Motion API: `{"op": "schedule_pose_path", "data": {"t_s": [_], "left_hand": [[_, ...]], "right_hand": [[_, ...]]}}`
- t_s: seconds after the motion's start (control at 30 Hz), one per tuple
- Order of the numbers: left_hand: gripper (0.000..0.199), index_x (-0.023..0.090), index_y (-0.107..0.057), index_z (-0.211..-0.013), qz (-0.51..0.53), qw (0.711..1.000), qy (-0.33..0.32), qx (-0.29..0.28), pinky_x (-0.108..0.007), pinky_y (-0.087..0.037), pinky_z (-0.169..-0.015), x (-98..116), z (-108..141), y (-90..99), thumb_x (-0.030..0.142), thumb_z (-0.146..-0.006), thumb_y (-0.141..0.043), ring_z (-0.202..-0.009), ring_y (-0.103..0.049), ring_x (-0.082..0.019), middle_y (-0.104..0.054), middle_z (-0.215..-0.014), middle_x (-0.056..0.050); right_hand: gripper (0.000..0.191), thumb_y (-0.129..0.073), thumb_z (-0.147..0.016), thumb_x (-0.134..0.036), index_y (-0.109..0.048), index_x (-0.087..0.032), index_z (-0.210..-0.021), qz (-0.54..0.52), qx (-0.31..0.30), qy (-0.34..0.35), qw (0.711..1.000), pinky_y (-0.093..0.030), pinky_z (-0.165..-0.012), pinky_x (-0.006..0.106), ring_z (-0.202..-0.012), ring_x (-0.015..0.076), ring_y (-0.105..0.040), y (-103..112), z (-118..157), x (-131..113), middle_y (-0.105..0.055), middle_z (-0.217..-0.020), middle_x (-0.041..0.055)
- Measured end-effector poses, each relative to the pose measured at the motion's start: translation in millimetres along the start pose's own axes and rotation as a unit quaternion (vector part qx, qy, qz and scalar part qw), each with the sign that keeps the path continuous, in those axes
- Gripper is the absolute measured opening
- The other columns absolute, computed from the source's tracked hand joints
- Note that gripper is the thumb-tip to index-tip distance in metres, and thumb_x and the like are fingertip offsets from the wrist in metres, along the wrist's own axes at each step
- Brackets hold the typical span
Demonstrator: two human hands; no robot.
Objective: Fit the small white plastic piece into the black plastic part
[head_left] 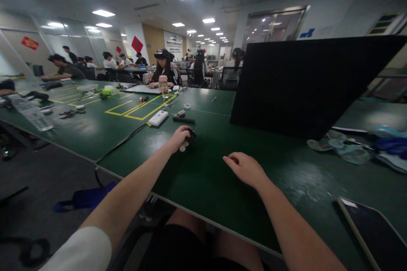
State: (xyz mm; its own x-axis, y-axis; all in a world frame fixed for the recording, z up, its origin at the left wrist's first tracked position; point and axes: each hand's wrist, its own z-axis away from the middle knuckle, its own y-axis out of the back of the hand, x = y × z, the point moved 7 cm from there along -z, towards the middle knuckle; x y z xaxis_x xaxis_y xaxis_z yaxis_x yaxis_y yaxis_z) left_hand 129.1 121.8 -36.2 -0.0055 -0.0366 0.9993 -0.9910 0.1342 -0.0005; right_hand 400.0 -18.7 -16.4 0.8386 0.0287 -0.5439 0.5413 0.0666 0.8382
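Note:
My left hand (179, 139) is closed around a small black object (191, 135) just above the green table; its kind cannot be made out. Small pale round pieces (183, 147) show just below those fingers; whether they are attached to the black object is unclear. To the right, my right hand (247, 167) is low over the tabletop, apart from the left, with its fingers curled in. Whatever may be inside the right fingers is hidden.
Beyond my left hand lie a dark bar (184, 120), a white box-shaped device (158, 118) with a cable, and a roll of tape (187, 106). A large black panel (305, 89) stands at right. A phone (375, 233) lies near right. A person (163, 72) sits opposite.

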Motion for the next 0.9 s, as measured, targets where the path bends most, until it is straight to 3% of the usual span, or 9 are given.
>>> {"op": "schedule_pose_path", "data": {"t_s": [0.1, 0.2, 0.27, 0.33, 0.43, 0.53, 0.7, 0.8, 0.9], "left_hand": [[0.038, 0.022, -0.052, -0.108, 0.030, 0.999, 0.021, -0.040, -0.031, -0.057, -0.075, -5.0, 11.6, -75.9, 0.023, -0.070, -0.055, -0.091, -0.069, -0.017, -0.070, -0.108, -0.007], [0.039, 0.022, -0.051, -0.114, 0.055, 0.996, 0.041, -0.056, -0.033, -0.057, -0.071, -11.1, 29.7, -140.6, 0.028, -0.076, -0.054, -0.086, -0.068, -0.018, -0.069, -0.105, -0.009], [0.040, 0.022, -0.051, -0.116, 0.091, 0.993, 0.043, -0.069, -0.034, -0.056, -0.071, -12.8, 41.0, -168.1, 0.030, -0.077, -0.055, -0.085, -0.068, -0.019, -0.069, -0.104, -0.009], [0.040, 0.021, -0.052, -0.112, 0.141, 0.986, 0.046, -0.077, -0.033, -0.055, -0.073, -12.6, 48.6, -176.9, 0.027, -0.073, -0.057, -0.086, -0.067, -0.019, -0.069, -0.105, -0.008], [0.039, 0.020, -0.055, -0.102, 0.207, 0.973, 0.071, -0.077, -0.030, -0.053, -0.077, -12.4, 52.2, -159.2, 0.018, -0.064, -0.060, -0.091, -0.067, -0.018, -0.069, -0.106, -0.007], [0.036, 0.020, -0.058, -0.098, 0.211, 0.972, 0.082, -0.067, -0.030, -0.052, -0.080, -10.3, 48.6, -120.8, 0.015, -0.062, -0.063, -0.096, -0.067, -0.019, -0.070, -0.107, -0.006], [0.045, 0.023, -0.063, -0.112, 0.085, 0.996, -0.032, -0.002, -0.037, -0.051, -0.090, 6.0, 34.6, -59.9, 0.024, -0.068, -0.074, -0.101, -0.065, -0.021, -0.068, -0.110, -0.005], [0.051, 0.022, -0.064, -0.121, -0.042, 0.993, -0.105, 0.038, -0.039, -0.049, -0.093, 15.9, 32.0, -46.4, 0.033, -0.073, -0.076, -0.098, -0.064, -0.021, -0.068, -0.108, -0.007], [0.052, 0.023, -0.063, -0.127, -0.172, 0.976, -0.130, 0.029, -0.040, -0.051, -0.089, 19.6, 36.0, -52.7, 0.038, -0.078, -0.074, -0.094, -0.064, -0.022, -0.067, -0.108, -0.009]], "right_hand": [[0.068, -0.073, -0.072, -0.064, -0.063, -0.024, -0.127, 0.035, 0.030, 0.030, 0.998, -0.048, -0.069, 0.032, -0.095, 0.0253, -0.064, 2.2, 3.7, -7.2, -0.064, -0.119, 0.0102], [0.071, -0.077, -0.070, -0.060, -0.061, -0.025, -0.129, 0.052, 0.035, 0.052, 0.997, -0.048, -0.073, 0.033, -0.099, 0.0261, -0.062, 0.5, 5.6, -9.7, -0.063, -0.122, 0.0102], [0.060, -0.076, -0.074, -0.054, -0.063, -0.025, -0.125, 0.061, 0.035, 0.054, 0.996, -0.048, -0.072, 0.032, -0.096, 0.0246, -0.062, -1.0, 5.6, -8.6, -0.062, -0.121, 0.0092], [0.048, -0.073, -0.079, -0.046, -0.065, -0.024, -0.121, 0.068, 0.040, 0.049, 0.996, -0.047, -0.070, 0.031, -0.092, 0.0223, -0.062, -1.6, 4.9, -6.5, -0.062, -0.119, 0.0085], [0.034, -0.068, -0.084, -0.040, -0.067, -0.025, -0.114, 0.077, 0.040, 0.044, 0.995, -0.045, -0.066, 0.029, -0.084, 0.0189, -0.061, -2.9, 3.6, -4.4, -0.063, -0.113, 0.0072], [0.023, -0.065, -0.085, -0.040, -0.070, -0.026, -0.103, 0.080, 0.036, 0.059, 0.994, -0.045, -0.066, 0.029, -0.082, 0.0182, -0.061, -3.0, 3.0, -5.3, -0.064, -0.107, 0.0055], [0.027, -0.054, -0.090, -0.035, -0.063, -0.024, -0.112, -0.048, 0.098, -0.033, 0.994, -0.048, -0.064, 0.030, -0.079, 0.0194, -0.063, 13.0, -1.0, 14.3, -0.067, -0.103, 0.0065], [0.034, -0.044, -0.093, -0.030, -0.057, -0.020, -0.122, -0.116, 0.163, -0.070, 0.977, -0.049, -0.065, 0.031, -0.080, 0.0197, -0.064, 25.5, -4.7, 26.7, -0.067, -0.106, 0.0086], [0.040, -0.046, -0.091, -0.029, -0.057, -0.019, -0.128, -0.085, 0.169, -0.079, 0.979, -0.049, -0.065, 0.031, -0.082, 0.0209, -0.064, 27.2, -10.2, 27.6, -0.067, -0.107, 0.0099]]}}
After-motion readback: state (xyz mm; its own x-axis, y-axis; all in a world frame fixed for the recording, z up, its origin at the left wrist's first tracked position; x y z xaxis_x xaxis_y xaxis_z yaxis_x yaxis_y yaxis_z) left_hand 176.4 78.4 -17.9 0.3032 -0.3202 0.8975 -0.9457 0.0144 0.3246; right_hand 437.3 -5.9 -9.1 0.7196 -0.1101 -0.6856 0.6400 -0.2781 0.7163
